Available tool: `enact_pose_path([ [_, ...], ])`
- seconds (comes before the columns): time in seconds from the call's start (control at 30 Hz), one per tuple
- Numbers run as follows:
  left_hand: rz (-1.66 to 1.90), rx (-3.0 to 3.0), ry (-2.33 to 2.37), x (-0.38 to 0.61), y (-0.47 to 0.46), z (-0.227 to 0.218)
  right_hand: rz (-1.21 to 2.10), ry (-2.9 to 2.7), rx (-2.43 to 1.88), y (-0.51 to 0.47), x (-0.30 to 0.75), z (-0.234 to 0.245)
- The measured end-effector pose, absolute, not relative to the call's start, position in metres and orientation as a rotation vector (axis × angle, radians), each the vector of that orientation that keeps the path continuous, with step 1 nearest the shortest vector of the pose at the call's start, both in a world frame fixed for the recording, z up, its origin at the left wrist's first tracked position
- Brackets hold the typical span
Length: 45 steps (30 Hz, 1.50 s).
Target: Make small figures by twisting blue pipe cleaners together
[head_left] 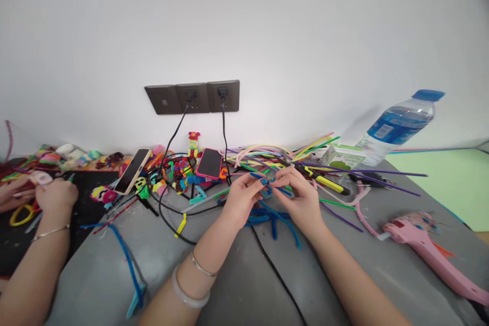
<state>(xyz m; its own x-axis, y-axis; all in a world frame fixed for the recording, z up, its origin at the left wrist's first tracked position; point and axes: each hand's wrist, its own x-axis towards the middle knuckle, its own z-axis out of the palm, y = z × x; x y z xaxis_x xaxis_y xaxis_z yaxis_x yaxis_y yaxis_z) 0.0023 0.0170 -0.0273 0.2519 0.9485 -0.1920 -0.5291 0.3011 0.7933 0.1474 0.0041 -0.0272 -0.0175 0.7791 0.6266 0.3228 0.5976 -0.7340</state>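
My left hand [243, 197] and my right hand [300, 194] meet over the middle of the grey table. Between their fingertips is a blue pipe cleaner [266, 191], pinched by both and partly hidden by the fingers. Just beneath my hands, more blue pipe cleaners [274, 219] lie in a loose bunch. A yellow and black cutter [324, 182] rests beside my right hand. To the left, a bent blue pipe cleaner [128, 252] lies on the table by a light blue piece [135, 299].
A pink glue gun [428, 249] lies at right, near a water bottle [401, 125]. Long pipe cleaners [263, 155] are heaped along the wall. Two phones [209, 163] [132, 171] sit among small coloured figures. Black cords cross the table. Another person's hands [55, 196] work at far left.
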Motion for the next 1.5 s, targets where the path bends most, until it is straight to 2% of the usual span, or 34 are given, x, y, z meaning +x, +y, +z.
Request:
enact_pose_path([
  [0.77, 1.218, 0.617, 0.836, 0.000, 0.019, -0.021, 0.516, -1.507, -0.940, 0.003, 0.145, -0.026],
  [1.23, 0.944, 0.997, 0.889, -0.007, 0.019, -0.017, 0.968, -1.325, -0.921, 0.014, 0.162, -0.033],
  [1.5, 1.091, 0.805, 0.816, -0.006, 0.021, -0.014, 1.092, -1.191, -0.868, 0.015, 0.162, -0.036],
])
